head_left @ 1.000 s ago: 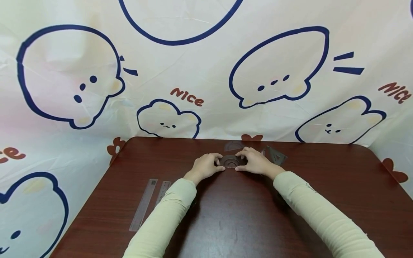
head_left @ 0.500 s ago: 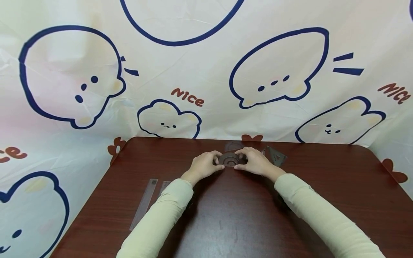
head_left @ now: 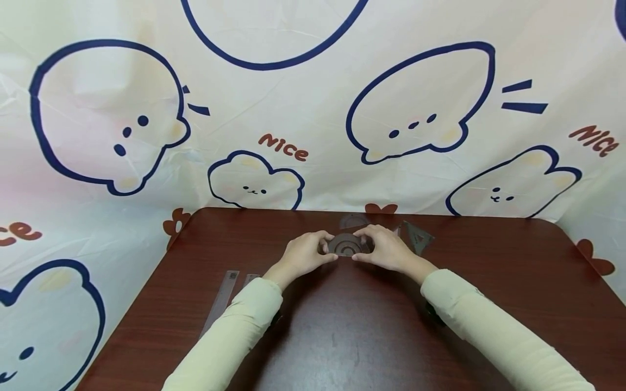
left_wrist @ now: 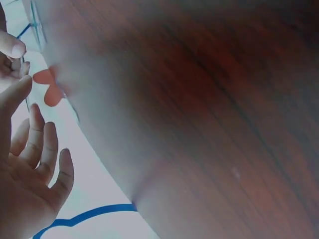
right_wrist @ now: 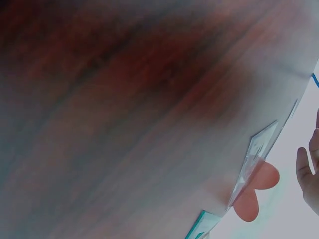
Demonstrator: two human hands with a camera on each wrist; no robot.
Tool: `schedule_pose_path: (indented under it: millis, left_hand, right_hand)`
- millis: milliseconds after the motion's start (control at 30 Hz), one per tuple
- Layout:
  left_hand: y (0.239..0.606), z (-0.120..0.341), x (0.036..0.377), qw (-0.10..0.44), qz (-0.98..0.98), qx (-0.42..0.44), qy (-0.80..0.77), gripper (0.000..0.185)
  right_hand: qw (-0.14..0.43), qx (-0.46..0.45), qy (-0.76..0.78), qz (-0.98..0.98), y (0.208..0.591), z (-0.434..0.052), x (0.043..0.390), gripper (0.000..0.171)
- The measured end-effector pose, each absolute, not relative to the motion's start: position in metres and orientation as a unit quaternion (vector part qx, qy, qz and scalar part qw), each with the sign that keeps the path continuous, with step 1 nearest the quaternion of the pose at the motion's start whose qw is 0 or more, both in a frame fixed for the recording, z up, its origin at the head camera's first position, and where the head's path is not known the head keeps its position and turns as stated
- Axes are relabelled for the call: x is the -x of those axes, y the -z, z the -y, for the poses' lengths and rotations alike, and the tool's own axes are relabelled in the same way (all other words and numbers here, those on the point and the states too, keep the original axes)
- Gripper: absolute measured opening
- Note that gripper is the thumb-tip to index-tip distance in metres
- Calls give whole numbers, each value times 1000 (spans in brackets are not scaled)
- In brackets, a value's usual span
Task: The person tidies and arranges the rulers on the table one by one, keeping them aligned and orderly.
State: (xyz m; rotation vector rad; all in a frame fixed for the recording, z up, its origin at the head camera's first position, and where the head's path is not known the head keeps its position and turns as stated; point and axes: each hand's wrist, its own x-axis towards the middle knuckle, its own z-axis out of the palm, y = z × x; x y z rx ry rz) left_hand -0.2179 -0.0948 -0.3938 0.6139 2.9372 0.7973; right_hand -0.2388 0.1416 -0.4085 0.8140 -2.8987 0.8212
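A clear, semicircular protractor (head_left: pixel 346 245) is held between both hands near the far side of the table. My left hand (head_left: pixel 304 254) pinches its left end between thumb and fingers. At its right end, my right hand (head_left: pixel 386 247) pinches it the same way. In the left wrist view the left hand (left_wrist: pixel 35 169) shows palm and fingers, with the protractor seen as a thin edge. Only part of the right hand (right_wrist: pixel 310 172) enters the right wrist view. Just behind the held one, a second semicircular protractor (head_left: pixel 353 220) lies on the table.
A greenish set square (head_left: pixel 418 237) lies right of the right hand, with another clear set square (right_wrist: pixel 260 144) beside it, partly hidden in the head view. Two clear rulers lie at left, one long ruler (head_left: pixel 221 298) partly under the left sleeve. A printed cloth (head_left: pixel 323 108) hangs behind the brown table (head_left: pixel 352 336).
Both hands, holding the protractor, have shifted slightly left and toward the person. The left forearm has swung left and covers more of the rulers. The set squares stay put.
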Motion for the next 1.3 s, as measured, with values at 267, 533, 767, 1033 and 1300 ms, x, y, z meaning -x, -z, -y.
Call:
schedule_pose_path:
  millis: [267,533,767,1033,1300]
  left_hand:
    - [394,100,209,15,-941,-207,-267,42]
    - [391,109,202,32,-937,-213,-276,43]
    - [386,116,195,32,-939,-215,-268,42]
    - [386,120,193,38,-940,-212,-266,42]
    - [386,120,194,47,-937,-215,-271,43]
  right_hand:
    - [19,-270,-263,926,407,-140,228,53]
    - [33,-282,-262,923,403,-133,219,53]
    - [40,-289,-268,918,400,-127,213,52]
    - [30,-288,-272,918,400,-122,210,52]
    - [22,-285,-278,917,399,-123,207,52]
